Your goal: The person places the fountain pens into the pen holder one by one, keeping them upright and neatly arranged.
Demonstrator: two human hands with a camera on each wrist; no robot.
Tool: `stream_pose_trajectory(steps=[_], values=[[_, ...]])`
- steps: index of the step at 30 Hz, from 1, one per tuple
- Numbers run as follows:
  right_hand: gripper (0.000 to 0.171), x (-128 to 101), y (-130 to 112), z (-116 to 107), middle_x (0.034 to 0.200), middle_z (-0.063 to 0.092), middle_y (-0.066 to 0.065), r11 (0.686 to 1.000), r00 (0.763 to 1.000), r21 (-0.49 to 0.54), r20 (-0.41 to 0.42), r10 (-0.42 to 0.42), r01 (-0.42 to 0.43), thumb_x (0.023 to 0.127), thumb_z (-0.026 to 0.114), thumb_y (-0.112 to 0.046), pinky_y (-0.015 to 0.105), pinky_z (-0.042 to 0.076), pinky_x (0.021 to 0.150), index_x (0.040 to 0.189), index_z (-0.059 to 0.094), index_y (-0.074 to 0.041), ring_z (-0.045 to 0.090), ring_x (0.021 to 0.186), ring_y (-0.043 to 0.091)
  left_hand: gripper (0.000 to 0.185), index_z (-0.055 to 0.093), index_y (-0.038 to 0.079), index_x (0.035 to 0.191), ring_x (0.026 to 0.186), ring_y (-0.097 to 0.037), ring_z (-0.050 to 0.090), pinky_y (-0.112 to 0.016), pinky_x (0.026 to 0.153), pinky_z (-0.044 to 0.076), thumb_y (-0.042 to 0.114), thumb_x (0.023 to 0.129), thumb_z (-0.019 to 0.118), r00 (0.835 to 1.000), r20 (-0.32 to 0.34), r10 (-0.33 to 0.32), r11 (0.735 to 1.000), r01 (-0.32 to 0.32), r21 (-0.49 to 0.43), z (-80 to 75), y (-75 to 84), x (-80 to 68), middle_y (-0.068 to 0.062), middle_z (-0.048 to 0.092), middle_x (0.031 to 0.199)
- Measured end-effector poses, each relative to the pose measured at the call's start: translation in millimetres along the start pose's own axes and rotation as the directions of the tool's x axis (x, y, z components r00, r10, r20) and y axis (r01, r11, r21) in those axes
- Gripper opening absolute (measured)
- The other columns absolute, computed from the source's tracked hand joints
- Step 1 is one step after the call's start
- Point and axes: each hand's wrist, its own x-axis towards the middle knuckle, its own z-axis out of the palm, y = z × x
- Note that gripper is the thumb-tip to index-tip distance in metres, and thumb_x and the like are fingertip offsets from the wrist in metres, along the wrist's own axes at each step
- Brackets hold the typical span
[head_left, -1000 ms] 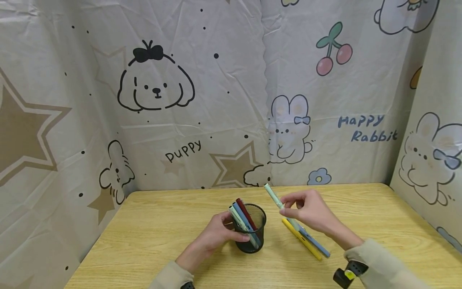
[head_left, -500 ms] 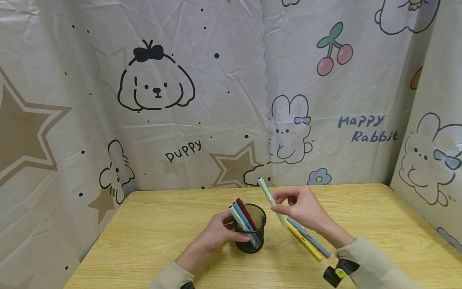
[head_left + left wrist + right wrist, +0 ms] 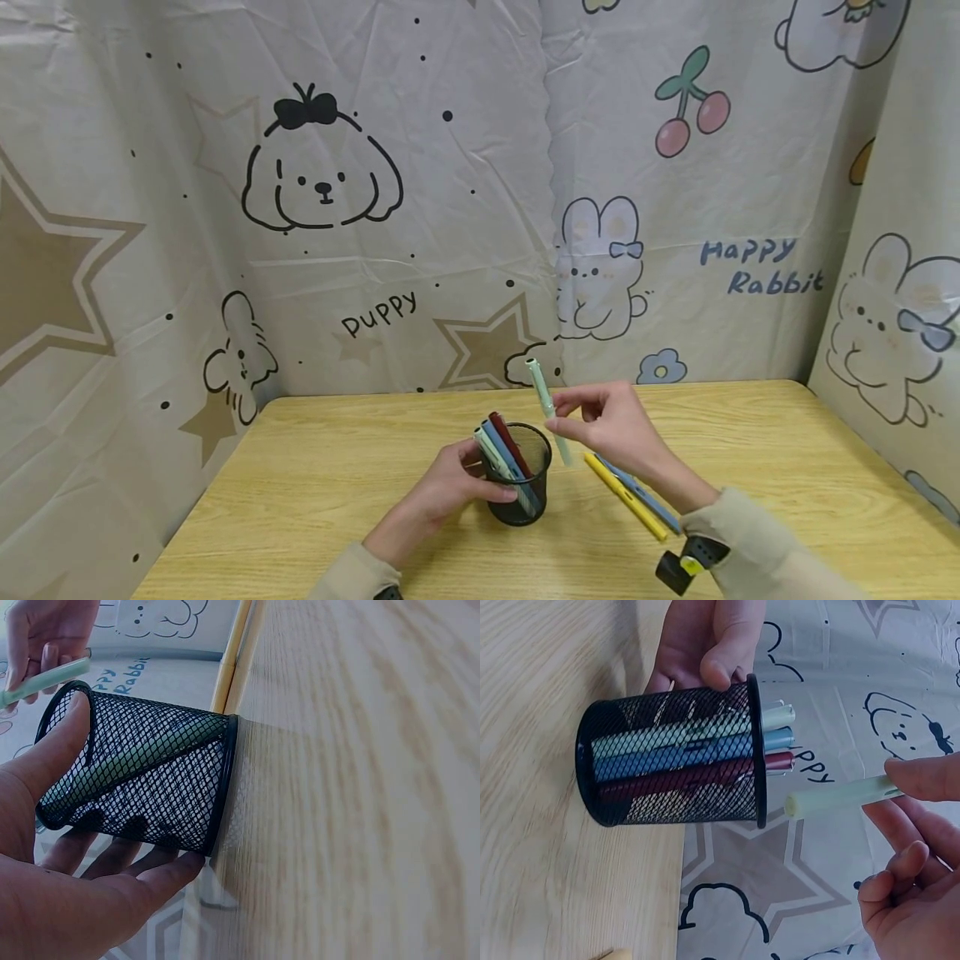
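While the left hand [image 3: 442, 492] wraps round the black mesh cup [image 3: 522, 483], thumb on the near wall & fingers curled behind it, the cup stands upright on the desk [image 3: 322, 483], roughly mid-desk. Left wrist view shows the same grip: thumb along the mesh, fingertips under the far side, base of the cup flat on the wood.

Inside the cup: 3 pens, a pale green one [image 3: 489, 450], a blue one [image 3: 501, 446] & a dark red one [image 3: 510, 440], all leaning toward the left rim, caps sticking out above it. Right half of the cup's mouth is free.

Right hand [image 3: 611, 429] pinches a light green pen [image 3: 547, 410] btw thumb & forefinger, other fingers loosely curled. That pen is in the air just right of the cup, tilted, lower end near the cup's right rim but apart from it, upper end pointing up & away toward the curtain [image 3: 375, 208]. Right wrist view: pen tip close beside the rim, not yet over the mouth.

Right of the cup, lying flat on the desk: a yellow pen [image 3: 626, 507] & a blue-grey pen [image 3: 643, 500], side by side, touching or nearly so, partly under the right forearm.

Room: wide bare wood left of the cup to the desk's left edge, also behind the cup up to the curtain. Desk's back edge meets the curtain; right edge well apart from the cup.
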Motion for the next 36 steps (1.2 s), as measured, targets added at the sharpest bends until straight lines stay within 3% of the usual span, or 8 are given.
stream_pose_trajectory(steps=[14,24,36], values=[[0.021,2,-7,18,0.09,0.078,0.003,0.997,0.999,0.063,-0.013,-0.033,0.034,0.085,0.088,-0.01,0.023,0.028,0.05,0.106,0.083,-0.005,0.036,0.052,0.01,0.063,0.067,0.003,0.136,0.119,-0.028,0.065,-0.039,0.103,0.052,-0.002,0.078,0.091,1.0,-0.009,-0.021,1.0,0.021,0.02,-0.8,0.8,-1.1,-0.008,0.071,0.127],[0.019,4,-4,28,0.09,0.079,0.0,0.999,1.0,0.046,-0.013,-0.028,0.029,0.085,0.088,-0.01,0.024,0.029,0.051,0.104,0.084,-0.01,0.038,0.052,0.012,0.064,0.067,0.005,0.138,0.123,-0.029,0.063,-0.04,0.103,0.053,-0.001,0.079,0.09,1.0,0.015,-0.007,1.0,0.007,0.009,-1.3,1.5,-0.1,-0.009,0.07,0.131],[0.018,2,5,36,0.088,0.079,-0.002,0.998,0.999,0.05,0.037,-0.03,0.029,0.085,0.089,-0.011,0.023,0.033,0.053,0.103,0.084,-0.007,0.047,0.057,0.012,0.064,0.066,0.003,0.138,0.121,-0.029,0.064,-0.041,0.102,0.053,-0.002,0.079,0.09,0.999,-0.008,-0.033,0.999,0.034,0.023,0.0,2.3,-0.5,-0.009,0.069,0.13]])
